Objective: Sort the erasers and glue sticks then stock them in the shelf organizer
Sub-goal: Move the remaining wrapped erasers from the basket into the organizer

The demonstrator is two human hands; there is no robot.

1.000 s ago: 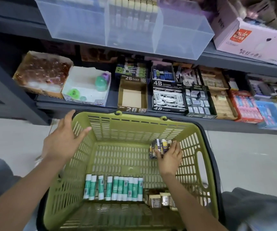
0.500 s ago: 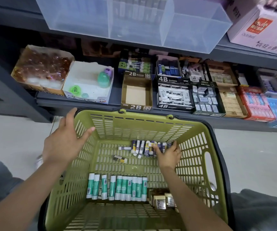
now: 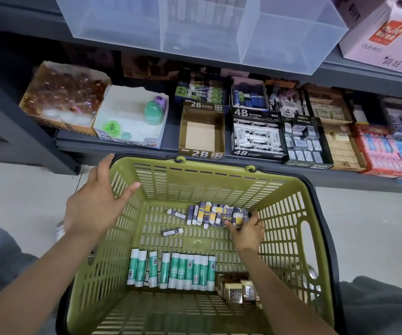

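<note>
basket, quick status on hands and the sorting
Left hand open on basket rim. Right hand gathering purple erasers at far end. Green glue sticks rowed near end. Two erasers lie loose.

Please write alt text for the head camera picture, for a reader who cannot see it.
A person's right hand reaches into a green plastic basket and touches a cluster of small purple erasers, while the left hand rests on the basket's left rim. A row of green glue sticks lies nearer the person.
</note>
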